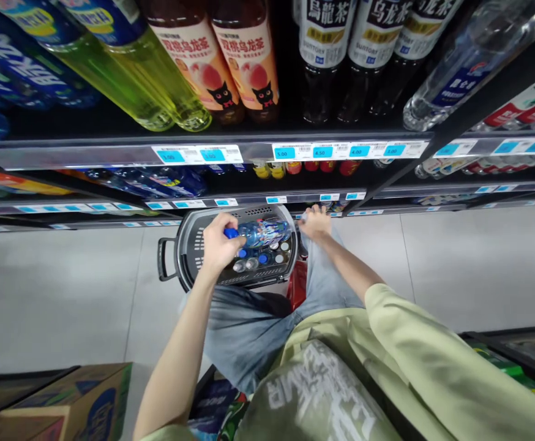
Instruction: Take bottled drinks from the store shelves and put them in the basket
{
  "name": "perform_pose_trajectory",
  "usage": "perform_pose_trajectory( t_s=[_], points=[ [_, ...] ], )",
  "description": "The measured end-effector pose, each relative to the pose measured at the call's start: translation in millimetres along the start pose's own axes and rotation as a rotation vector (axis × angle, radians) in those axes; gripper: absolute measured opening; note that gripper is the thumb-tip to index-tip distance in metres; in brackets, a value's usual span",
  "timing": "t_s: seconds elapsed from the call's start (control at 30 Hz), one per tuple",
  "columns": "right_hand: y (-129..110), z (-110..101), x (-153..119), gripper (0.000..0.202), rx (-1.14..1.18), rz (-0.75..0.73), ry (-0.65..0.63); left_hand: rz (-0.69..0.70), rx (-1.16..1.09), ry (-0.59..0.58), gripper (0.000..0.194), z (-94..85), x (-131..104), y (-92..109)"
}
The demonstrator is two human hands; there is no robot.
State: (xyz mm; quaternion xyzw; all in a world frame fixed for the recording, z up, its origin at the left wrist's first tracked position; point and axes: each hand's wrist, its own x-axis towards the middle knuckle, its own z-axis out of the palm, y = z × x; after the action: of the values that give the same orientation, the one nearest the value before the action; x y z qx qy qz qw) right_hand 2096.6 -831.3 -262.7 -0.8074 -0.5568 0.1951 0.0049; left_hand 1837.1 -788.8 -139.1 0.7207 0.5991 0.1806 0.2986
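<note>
Left hand (221, 243) grips blue-capped bottle (265, 233) over basket (188, 239) — several upright bottles (264, 258) inside, this one unreleased. Right hand (316, 223) — hold unclear.

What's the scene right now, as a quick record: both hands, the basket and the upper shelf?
Left hand: holds a blue-capped bottle at its cap end
Held bottle: roughly on its side, over the basket; contact with bottles below unclear
Right hand: by the basket's right end; grip unclear
Basket: grey, on the floor, several bottles inside
Upper shelf: includes yellow-green bottles, peach-label bottles, dark bottles
</note>
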Motion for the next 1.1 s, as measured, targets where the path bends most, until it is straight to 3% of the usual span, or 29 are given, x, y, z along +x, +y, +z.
perform_pose_trajectory(
  t_s=[0.17, 0.27, 0.47, 0.63, 0.73, 0.93, 1.1],
  points=[
    [4.0, 2.3, 1.0, 0.046, -0.018, 0.005, 0.006, -0.223, 0.073, 0.067, 0.022, -8.4, -11.2, -76.1],
    [4.7, 3.4, 2.5, 0.046, -0.042, 0.002, -0.002, -0.313, 0.126, 0.095, 0.022, -4.4, -10.7, -121.3],
    [2.0, 4.3, 4.0, 0.044, -0.099, 0.011, -0.011, -0.48, 0.203, 0.147, 0.021, 32.5, 7.2, -197.1],
    [5.9, 5.4, 6.4, 0.044, -0.134, 0.02, 0.016, -0.717, 0.147, 0.064, 0.023, 70.6, 24.1, -249.4],
    [12.4, 5.7, 7.9, 0.042, -0.127, 0.016, 0.043, -0.705, 0.146, 0.004, 0.025, 91.4, 24.3, -272.3],
    [20.6, 4.4, 10.1, 0.043, -0.129, 0.003, 0.063, -0.477, -0.105, 0.019, 0.048, 122.4, 10.9, -305.4],
    [20.8, 3.8, 10.5, 0.044, -0.141, -0.016, 0.057, -0.492, -0.091, -0.035, 0.046, 135.0, 13.9, -324.8]
  ],
)
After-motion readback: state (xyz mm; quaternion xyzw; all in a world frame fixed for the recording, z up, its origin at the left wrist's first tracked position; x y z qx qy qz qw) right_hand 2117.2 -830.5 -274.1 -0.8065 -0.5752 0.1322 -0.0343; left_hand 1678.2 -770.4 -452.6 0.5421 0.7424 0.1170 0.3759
